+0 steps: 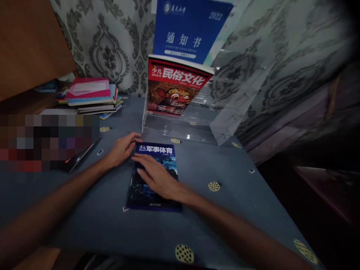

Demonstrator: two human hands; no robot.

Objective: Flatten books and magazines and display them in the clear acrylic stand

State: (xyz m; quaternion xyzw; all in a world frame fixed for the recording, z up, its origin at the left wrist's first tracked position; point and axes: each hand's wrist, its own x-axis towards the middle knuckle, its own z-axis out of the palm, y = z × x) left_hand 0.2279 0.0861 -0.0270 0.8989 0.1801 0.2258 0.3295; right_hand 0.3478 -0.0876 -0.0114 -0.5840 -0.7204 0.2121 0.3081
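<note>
A dark blue paperback book (pixel 171 200) with white Chinese characters lies flat, cover up, on the table. Across its cover rests my right hand (pixel 159 176), palm down with the fingers stretched toward the left edge. My left hand (pixel 122 150) is at the book's upper left corner, fingers extended; whether the fingertips touch the corner I cannot tell. Behind the book stands a clear acrylic rack (pixel 230 118). Leaning in its lower tier is a red-covered book (pixel 165 88) with a mask picture, and above it a blue booklet (pixel 185 28) marked 2022.
A stack of books (pixel 95 97) with a pink one on top sits at the back left. A blurred-out patch hides most of a dark glossy item (pixel 81 153) at the left. The table (pixel 213 221) has a blue-grey pineapple-print cover; patterned wallpaper (pixel 108 52) rises behind.
</note>
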